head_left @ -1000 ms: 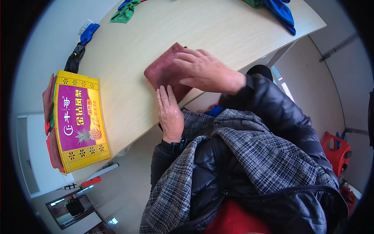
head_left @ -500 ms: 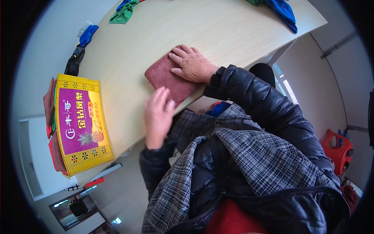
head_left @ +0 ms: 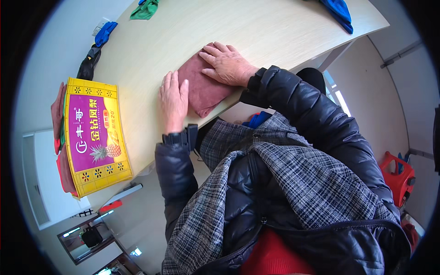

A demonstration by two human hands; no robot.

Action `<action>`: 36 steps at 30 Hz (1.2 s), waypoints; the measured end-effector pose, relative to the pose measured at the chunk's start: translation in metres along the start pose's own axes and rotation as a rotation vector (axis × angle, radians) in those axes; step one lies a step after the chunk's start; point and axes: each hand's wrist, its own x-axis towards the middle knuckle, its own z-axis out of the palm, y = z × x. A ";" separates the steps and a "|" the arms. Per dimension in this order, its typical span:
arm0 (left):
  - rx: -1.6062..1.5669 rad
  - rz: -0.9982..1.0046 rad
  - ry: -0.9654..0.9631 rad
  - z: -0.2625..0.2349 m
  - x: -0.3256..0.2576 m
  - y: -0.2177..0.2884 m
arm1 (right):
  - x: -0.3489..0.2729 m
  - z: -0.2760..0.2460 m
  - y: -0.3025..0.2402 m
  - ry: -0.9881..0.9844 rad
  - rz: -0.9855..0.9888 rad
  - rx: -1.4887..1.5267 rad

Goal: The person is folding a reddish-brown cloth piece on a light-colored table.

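Note:
A folded maroon cloth [head_left: 205,89] lies near the front edge of a pale wooden table [head_left: 220,32]. My right hand [head_left: 228,64] rests flat on the cloth's far end, fingers spread. Flat on the table lies my left hand [head_left: 173,98], its fingers along the cloth's left edge and touching it. Neither hand grips anything.
A yellow and purple cardboard box [head_left: 94,135] with folded cloths under it sits at the table's left end. Green [head_left: 145,9], blue [head_left: 104,33] and black [head_left: 88,64] cloths lie at the far left, another blue cloth [head_left: 338,11] at the far right. A red container [head_left: 398,176] stands on the floor.
My left hand lifted off the table beside the cloth, then came back down flat against the cloth's left edge. My right hand slid toward the cloth's far end.

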 end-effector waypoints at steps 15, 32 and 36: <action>-0.056 -0.062 0.211 -0.011 -0.082 0.079 | -0.033 -0.070 0.001 -0.070 -0.409 -0.006; -0.883 -0.489 0.772 -0.025 -0.067 0.021 | 0.012 -0.061 -0.053 0.128 -0.383 0.095; -1.167 -0.976 0.698 -0.039 -0.139 -0.017 | -0.034 -0.034 -0.021 -0.267 -0.207 -0.109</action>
